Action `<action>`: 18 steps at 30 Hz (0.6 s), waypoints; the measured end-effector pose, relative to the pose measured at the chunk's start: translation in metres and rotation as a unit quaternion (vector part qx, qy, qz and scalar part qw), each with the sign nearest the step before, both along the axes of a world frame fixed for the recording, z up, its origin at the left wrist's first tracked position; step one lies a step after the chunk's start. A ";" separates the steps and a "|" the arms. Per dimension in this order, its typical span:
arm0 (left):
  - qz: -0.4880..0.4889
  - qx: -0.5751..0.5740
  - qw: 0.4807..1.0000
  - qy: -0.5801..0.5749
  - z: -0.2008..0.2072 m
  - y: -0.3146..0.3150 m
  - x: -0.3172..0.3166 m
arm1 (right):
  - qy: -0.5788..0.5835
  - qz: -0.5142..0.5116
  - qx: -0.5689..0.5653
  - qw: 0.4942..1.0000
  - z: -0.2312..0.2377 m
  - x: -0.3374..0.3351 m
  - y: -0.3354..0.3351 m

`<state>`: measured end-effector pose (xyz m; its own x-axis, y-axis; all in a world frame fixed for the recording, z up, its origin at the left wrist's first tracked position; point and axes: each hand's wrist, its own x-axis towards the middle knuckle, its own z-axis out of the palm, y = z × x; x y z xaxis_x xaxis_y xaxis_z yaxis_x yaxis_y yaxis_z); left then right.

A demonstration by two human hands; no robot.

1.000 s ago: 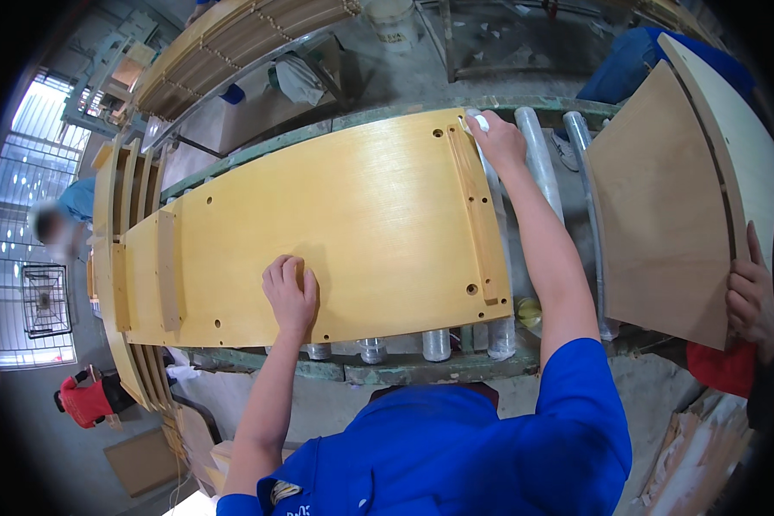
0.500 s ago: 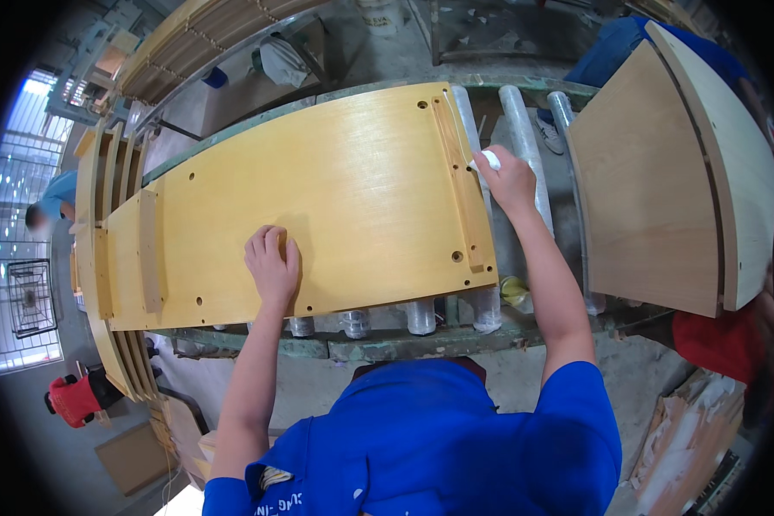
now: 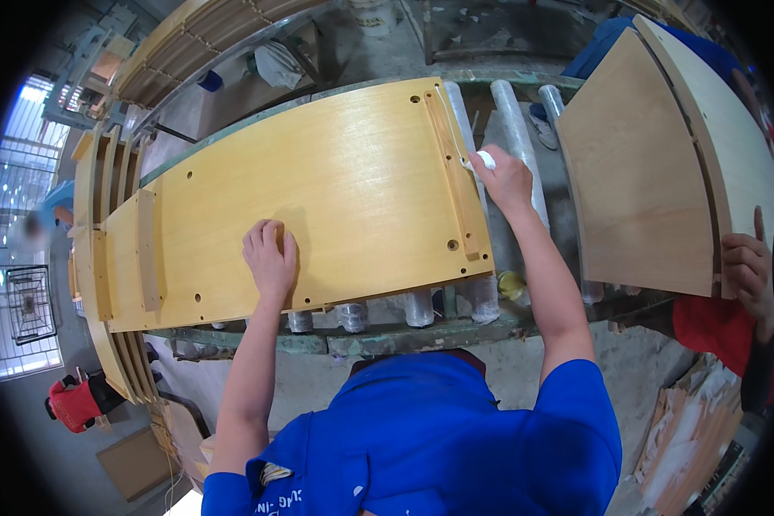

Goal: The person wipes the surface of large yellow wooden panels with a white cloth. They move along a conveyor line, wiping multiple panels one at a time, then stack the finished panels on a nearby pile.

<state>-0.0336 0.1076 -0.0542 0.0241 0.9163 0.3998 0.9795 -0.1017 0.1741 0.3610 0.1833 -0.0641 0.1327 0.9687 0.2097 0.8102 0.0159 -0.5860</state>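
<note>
A long yellow wooden panel point(image 3: 335, 189) with several holes lies across the rollers before me. My left hand point(image 3: 269, 258) rests on its near middle part, fingers loosely bent, thumb apart, holding nothing. At the panel's right end, my right hand point(image 3: 506, 181) grips a small white squeeze bottle point(image 3: 488, 160), mostly hidden by the fingers. The bottle's tip points left, at the panel's end edge beside a narrow wooden strip point(image 3: 452, 172) that has holes in it. A thin white line of what looks like glue runs from the tip toward the far corner.
Plastic-wrapped rollers point(image 3: 518, 129) sit in a worn green frame point(image 3: 378, 342). To the right stand large wooden panels point(image 3: 645, 172), with a co-worker's hand point(image 3: 748, 267) on one. A wooden crosspiece point(image 3: 149, 249) and stacked slats point(image 3: 112, 172) are at the left.
At the right, a co-worker's hand has come into view on the panel there. The view has shifted slightly; my hands stay in nearly the same places, the bottle still in my right.
</note>
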 end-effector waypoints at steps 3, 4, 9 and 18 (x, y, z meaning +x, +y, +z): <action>-0.002 0.006 1.000 0.005 -0.001 -0.001 -0.001 | 0.010 0.006 -0.015 1.000 0.004 0.001 -0.020; -0.004 0.008 1.000 0.004 -0.002 -0.001 -0.001 | 0.014 0.009 -0.019 1.000 0.005 0.001 -0.028; -0.008 0.015 1.000 0.003 -0.004 0.000 -0.004 | 0.034 0.011 -0.039 0.999 0.010 0.002 -0.074; -0.004 -0.004 1.000 -0.006 -0.002 -0.002 -0.003 | 0.056 0.001 -0.048 0.997 0.013 0.008 -0.139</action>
<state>-0.0365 0.1056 -0.0566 0.0261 0.9190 0.3935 0.9765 -0.1077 0.1865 0.3692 0.0442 -0.0508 0.1483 0.9840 0.0992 0.7398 -0.0438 -0.6714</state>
